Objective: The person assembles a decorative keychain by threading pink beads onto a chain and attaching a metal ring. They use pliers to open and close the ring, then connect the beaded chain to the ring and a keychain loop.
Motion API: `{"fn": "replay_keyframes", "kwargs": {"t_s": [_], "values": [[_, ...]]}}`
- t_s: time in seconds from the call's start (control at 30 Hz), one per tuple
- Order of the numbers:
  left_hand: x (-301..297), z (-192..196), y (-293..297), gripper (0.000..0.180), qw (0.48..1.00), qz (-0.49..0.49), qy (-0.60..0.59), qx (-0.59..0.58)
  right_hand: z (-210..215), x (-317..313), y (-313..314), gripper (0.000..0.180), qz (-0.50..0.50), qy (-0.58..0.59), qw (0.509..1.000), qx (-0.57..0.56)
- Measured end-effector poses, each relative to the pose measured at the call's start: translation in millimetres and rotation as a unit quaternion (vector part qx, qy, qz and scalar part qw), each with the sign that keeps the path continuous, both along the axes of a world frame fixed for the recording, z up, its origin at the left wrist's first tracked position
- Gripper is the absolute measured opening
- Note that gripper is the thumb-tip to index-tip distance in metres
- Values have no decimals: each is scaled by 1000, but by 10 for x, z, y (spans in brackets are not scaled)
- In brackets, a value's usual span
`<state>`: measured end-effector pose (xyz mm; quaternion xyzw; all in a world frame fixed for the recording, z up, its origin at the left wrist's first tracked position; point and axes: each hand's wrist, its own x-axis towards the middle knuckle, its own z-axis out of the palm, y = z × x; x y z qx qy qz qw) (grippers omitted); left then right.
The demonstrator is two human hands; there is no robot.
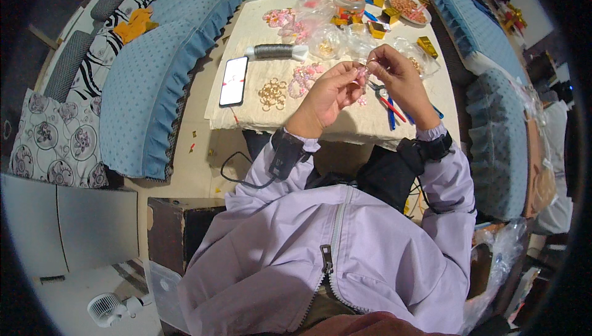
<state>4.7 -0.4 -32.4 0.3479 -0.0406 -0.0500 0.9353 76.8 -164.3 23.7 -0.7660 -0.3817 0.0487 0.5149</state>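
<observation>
Within the left grip rest pink beads.

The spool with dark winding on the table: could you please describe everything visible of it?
The spool looks roughly cylindrical, wound with dark grey, slightly shiny thread or wire, with whitish ends. It lies on its side, running roughly left to right, on the cream cloth, just beyond the phone. A clear plastic bag lies close to its right end; contact is unclear. Neither the left hand nor the right hand touches it.
</observation>
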Motion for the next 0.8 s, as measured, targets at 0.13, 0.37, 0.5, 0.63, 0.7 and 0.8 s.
{"fn": "replay_keyframes", "kwargs": {"t_s": [0.13, 0.37, 0.5, 0.63, 0.7, 0.8], "values": [[-11, 21, -12, 17, 999, 16, 1, 39, -1, 0, -3, 13, -7, 8, 1000, 6], [-8, 39, 0, 18, 999, 6, -2, 34, 45, -26, -22, 12, 3, -21, 1000, 0], [-20, 50, -14, 20, 998, 6, -11, 60, 54, -33, -23, 12, -5, -64, 998, -8], [-24, 63, -22, 22, 992, 44, -25, 117, 33, -34, -34, 12, -14, -97, 995, -9], [-26, 60, -51, 22, 984, 79, -36, 155, 12, -32, -31, 12, -16, -94, 995, -4], [-23, 49, -93, 23, 964, 142, -52, 218, -22, -36, -17, 9, -22, -95, 995, 3]]}}
